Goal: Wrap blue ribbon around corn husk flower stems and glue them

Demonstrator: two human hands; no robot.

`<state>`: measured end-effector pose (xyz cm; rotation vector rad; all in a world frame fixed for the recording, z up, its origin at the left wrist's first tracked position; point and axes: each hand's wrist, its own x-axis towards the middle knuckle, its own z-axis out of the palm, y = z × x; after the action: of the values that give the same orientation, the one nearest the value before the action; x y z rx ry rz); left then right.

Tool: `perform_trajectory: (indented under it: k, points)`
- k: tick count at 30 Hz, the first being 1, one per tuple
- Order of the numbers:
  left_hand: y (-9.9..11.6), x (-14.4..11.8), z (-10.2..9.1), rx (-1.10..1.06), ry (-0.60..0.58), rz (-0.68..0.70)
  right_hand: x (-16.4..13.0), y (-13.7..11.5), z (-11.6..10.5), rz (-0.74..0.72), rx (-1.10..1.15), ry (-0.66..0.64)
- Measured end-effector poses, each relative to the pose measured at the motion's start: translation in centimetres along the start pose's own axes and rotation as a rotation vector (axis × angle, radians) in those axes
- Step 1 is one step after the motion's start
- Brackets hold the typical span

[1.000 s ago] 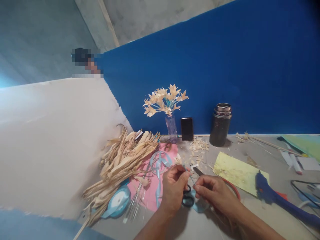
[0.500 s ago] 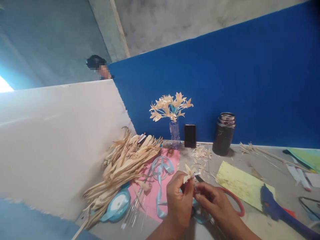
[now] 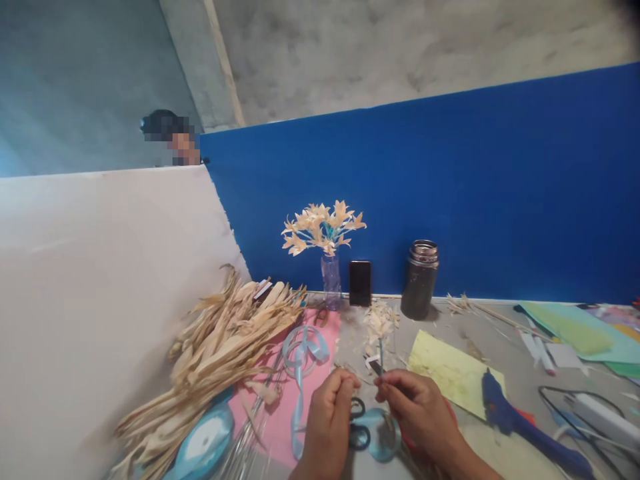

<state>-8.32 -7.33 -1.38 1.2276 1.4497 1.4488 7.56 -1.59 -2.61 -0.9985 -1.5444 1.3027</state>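
Observation:
My right hand (image 3: 420, 408) pinches the thin stem of a small cream husk flower (image 3: 380, 321) and holds it upright above the grey table (image 3: 510, 360). My left hand (image 3: 330, 417) is just to its left, fingers pinched together close to the stem's lower end; I cannot make out anything between them. Black-handled scissors (image 3: 358, 427) and a pale blue tape roll (image 3: 384, 437) lie on the table under and between my hands.
A husk pile (image 3: 225, 340) lies left on a pink sheet (image 3: 313, 373) with looped blue ribbon (image 3: 300, 347). At the blue partition (image 3: 450, 200) stand a flower vase (image 3: 325, 233), a phone (image 3: 360, 283) and a dark flask (image 3: 419, 280). Yellow paper (image 3: 450, 370) and a blue glue gun (image 3: 505, 413) lie right. A person's head (image 3: 173, 133) shows behind the white partition (image 3: 100, 300).
The flower has passed from my left hand's fingertips to my right hand, which now holds it upright by the stem. The view has swung up and to the right.

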Motion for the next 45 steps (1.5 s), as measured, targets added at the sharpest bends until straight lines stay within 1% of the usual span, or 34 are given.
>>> perform_trajectory:
  k: [3,5,8,10,12,16,17,19,23,24,25,27,29,30,31,33,36,38,42,43,45]
  points:
    - [0.5,0.1,-0.3,-0.034,-0.002,-0.033,-0.1,-0.1,0.2,-0.028,-0.038,-0.012]
    - [1.1,0.5,-0.1,-0.081,-0.064,-0.031,-0.2,-0.1,0.3,-0.039,-0.045,-0.022]
    - [1.9,1.3,0.2,-0.220,-0.164,-0.096,-0.1,0.1,0.4,-0.040,-0.018,-0.033]
    - [2.1,1.9,0.3,-0.282,-0.156,-0.130,0.0,0.3,0.2,-0.030,-0.004,-0.034]
    - [2.0,2.4,0.2,-0.309,-0.135,-0.155,0.2,0.4,0.0,-0.013,0.005,-0.021]
    - [0.9,3.1,0.3,-0.348,-0.220,-0.261,0.4,0.6,-0.4,-0.006,0.000,0.012]
    - [0.6,3.2,0.4,-0.338,-0.225,-0.271,0.4,0.7,-0.5,-0.007,-0.009,0.008]
    - [0.1,3.3,0.7,-0.291,-0.197,-0.226,0.3,0.7,-0.5,-0.005,-0.039,-0.009]
    - [-0.1,3.5,1.6,-0.150,-0.195,0.033,0.3,0.5,-0.3,-0.045,-0.130,-0.082]
    - [0.0,3.6,1.7,-0.128,-0.192,0.067,0.3,0.4,-0.2,-0.054,-0.146,-0.112]
    - [0.3,3.7,1.6,-0.117,-0.171,0.068,0.3,0.3,-0.1,-0.055,-0.159,-0.144]
    - [1.1,4.2,1.1,-0.108,-0.082,-0.002,0.3,0.3,0.1,-0.025,-0.181,-0.207]
    - [2.2,5.1,0.1,-0.097,0.037,-0.094,0.2,0.4,0.4,0.039,-0.207,-0.275]
    - [2.7,5.6,-0.4,-0.100,0.098,-0.103,0.1,0.6,0.5,0.069,-0.228,-0.305]
    - [3.1,6.0,-0.9,-0.109,0.126,-0.108,0.0,0.7,0.5,0.090,-0.254,-0.331]
    - [3.5,6.8,-1.7,-0.166,0.149,-0.105,-0.2,0.8,0.4,0.084,-0.318,-0.359]
    - [3.3,7.3,-2.0,-0.215,0.134,-0.079,-0.3,0.4,-0.1,0.033,-0.371,-0.385]
    - [2.9,7.1,-1.8,-0.209,0.115,-0.067,-0.2,-0.1,-0.5,0.011,-0.345,-0.356]
    - [2.7,6.4,-1.2,-0.185,0.079,-0.068,0.2,-1.2,-1.1,-0.063,-0.254,-0.130]
    - [2.7,6.1,-1.0,-0.172,0.065,-0.079,0.2,-1.4,-1.1,-0.074,-0.236,-0.086]
    - [2.9,5.6,-0.5,-0.149,0.027,-0.109,0.2,-1.5,-0.9,-0.060,-0.205,-0.045]
